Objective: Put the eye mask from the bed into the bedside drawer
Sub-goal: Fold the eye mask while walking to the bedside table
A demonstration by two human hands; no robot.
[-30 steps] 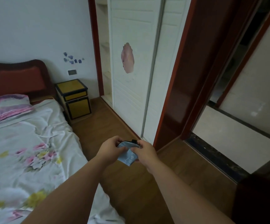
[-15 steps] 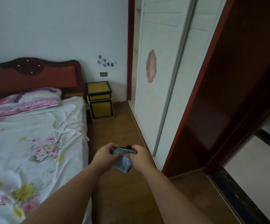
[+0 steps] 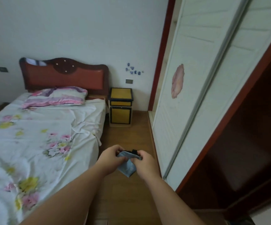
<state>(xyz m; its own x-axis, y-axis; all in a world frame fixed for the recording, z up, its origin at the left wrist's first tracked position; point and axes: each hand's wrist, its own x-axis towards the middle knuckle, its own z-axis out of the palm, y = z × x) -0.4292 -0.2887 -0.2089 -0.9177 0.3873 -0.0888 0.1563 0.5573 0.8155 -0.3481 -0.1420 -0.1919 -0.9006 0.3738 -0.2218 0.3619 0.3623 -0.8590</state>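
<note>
A bedroom with a brown wooden floor [image 3: 125, 200], your left hand [image 3: 111, 159] and right hand [image 3: 145, 163] both pinching a folded light-blue fabric eye mask [image 3: 127, 166] above it, floral-sheeted bed [image 3: 34, 140] to your left, yellow black-trimmed bedside cabinet [image 3: 120, 107] beyond, drawer closed.

Both forearms reached forward, left hand [image 3: 111, 158] and right hand [image 3: 145, 163] close together, fingers curled, thumbs nearly touching.

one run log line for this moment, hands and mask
left hand: gripping light blue fabric eye mask | right hand: gripping mask | yellow bedside cabinet: drawer shut, ahead
</note>
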